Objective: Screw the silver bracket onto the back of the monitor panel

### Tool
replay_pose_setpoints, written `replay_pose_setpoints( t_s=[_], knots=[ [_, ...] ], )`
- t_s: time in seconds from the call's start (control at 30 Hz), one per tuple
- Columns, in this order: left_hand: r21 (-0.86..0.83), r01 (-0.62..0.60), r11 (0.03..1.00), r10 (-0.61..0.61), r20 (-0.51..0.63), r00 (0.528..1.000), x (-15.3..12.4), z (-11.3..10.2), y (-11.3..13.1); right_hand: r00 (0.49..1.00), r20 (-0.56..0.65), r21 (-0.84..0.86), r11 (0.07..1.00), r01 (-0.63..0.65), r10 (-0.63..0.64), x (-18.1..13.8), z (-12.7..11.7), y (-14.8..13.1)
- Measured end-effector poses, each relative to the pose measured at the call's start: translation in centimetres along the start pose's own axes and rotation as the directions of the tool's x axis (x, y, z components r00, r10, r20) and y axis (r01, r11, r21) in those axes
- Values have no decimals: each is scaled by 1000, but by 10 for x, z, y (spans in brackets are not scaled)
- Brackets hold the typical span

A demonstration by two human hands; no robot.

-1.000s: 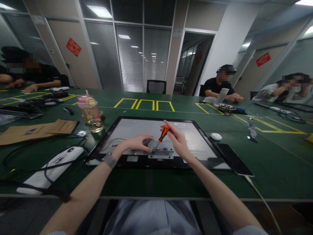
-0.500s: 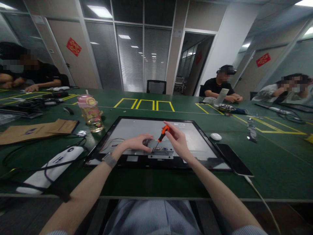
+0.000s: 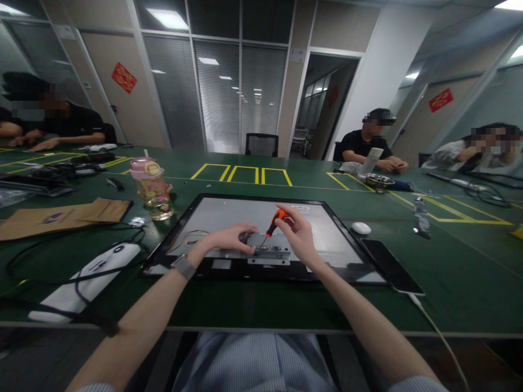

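Observation:
A flat display panel with a black frame lies on the table, its pale grey back facing up. Near its front edge sits a metal bracket with small parts on it. My left hand grips the bracket's left end, thumb in front and fingers behind. An orange and black screwdriver is held at the handle by the fingers of my right hand. The screwdriver leans, its tip down at the bracket's left part beside my left thumb. What exactly the tip touches is too small to make out.
Left of the panel are a pink-lidded bottle, a brown paper envelope and a white power strip with black cables. A phone on a cable and a white case lie right. Other people sit across the table.
The screwdriver's handle has turned slightly and my right fingers have curled further around it. My left hand and the panel have stayed in place.

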State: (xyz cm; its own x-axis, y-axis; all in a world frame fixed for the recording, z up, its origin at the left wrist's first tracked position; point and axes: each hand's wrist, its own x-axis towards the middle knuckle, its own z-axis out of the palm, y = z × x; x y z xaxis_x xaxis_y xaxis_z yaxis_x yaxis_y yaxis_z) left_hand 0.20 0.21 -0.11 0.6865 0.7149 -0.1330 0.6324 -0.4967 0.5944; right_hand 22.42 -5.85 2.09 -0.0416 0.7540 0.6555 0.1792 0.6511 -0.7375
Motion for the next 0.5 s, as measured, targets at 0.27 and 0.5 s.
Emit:
replay_pose_setpoints(
  t_s=[0.27, 0.5],
  knots=[
    [0, 14, 1000, -14, -5, 1000, -1, 0, 3, 997, 81, 49, 999, -23, 19, 0, -1, -4],
    [8, 8, 1000, -8, -8, 1000, -2, -1, 6, 997, 81, 37, 999, -20, 17, 0, -2, -1]
  ],
)
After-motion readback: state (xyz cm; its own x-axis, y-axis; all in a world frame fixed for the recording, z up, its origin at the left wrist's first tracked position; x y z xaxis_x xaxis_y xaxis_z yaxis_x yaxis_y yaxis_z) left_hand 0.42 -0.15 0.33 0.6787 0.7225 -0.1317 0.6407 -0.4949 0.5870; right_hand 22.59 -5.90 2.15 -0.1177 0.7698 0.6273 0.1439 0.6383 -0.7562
